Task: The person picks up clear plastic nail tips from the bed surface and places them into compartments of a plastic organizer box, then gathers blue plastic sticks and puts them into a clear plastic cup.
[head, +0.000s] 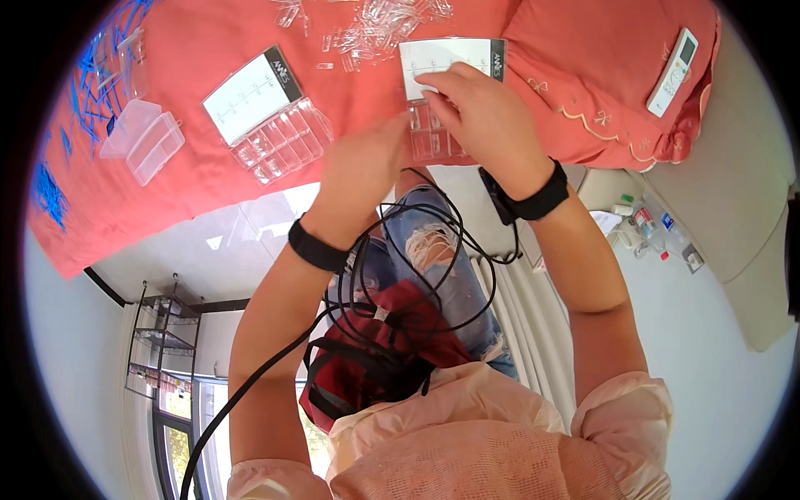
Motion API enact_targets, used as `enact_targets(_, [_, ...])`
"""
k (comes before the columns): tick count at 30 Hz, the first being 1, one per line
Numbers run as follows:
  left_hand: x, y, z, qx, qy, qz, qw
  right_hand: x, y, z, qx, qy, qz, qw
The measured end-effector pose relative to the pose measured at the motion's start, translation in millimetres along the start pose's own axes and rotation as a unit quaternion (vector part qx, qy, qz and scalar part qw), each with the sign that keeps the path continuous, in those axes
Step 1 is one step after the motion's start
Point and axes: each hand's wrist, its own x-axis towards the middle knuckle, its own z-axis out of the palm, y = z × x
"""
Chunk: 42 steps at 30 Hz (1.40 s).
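A clear plastic compartment box (428,139) lies on the coral cloth, its raised lid holding a printed white card (431,56). My right hand (478,115) is over the box's right side and card, thumb and forefinger apart; whether it holds a small piece cannot be told. My left hand (369,162), blurred, reaches to the box's left edge, and its fingertips are unclear. Left of it lies a second clear compartment box (284,140) with small clear pieces in some compartments and another printed card (247,97). Behind the boxes is a pile of clear plastic pieces (387,25).
At the left are a small open plastic case (153,147) and scattered blue strips (81,94). A white remote control (674,72) lies far right on the cloth. Black cable loops (437,219) hang over my knees. Plastic bottles (650,225) stand or lie at the right.
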Motion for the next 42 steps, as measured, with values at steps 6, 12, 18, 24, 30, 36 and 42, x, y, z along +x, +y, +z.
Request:
enact_targets(6, [-16.1,-44.3,-33.9,-0.211,0.102,-0.167,0.958,39.1,-20.5,40.9,-0.066,0.009,0.008,0.998])
enact_targets(12, [-38.7,-67.9,-37.0,-0.219,0.108,-0.185,0.952,46.4,-9.7,54.3,-0.087,0.035,0.036,0.995])
enact_targets(18, [-43.7,-67.3,-22.4,-0.261,0.093,-0.155,0.948,48.3,-5.1,59.0,-0.118,0.014,0.028,0.993])
enact_targets(24, [-31.4,-51.3,-21.9,-0.242,0.056,-0.144,0.958,50.1,-3.7,59.7,-0.101,0.001,0.005,0.995])
enact_targets(30, [-17.8,-43.5,-22.3,-0.386,0.065,-0.22,0.893,30.8,-19.5,41.9,-0.041,-0.006,-0.098,0.994])
enact_targets(36, [-10.4,-37.0,-29.3,-0.483,-0.026,-0.234,0.844,8.2,-17.4,32.4,-0.014,-0.054,-0.129,0.99])
enact_targets(42, [-8.0,-34.0,-29.0,-0.57,-0.055,-0.278,0.771,-3.5,-19.6,33.2,0.122,0.014,0.011,0.992])
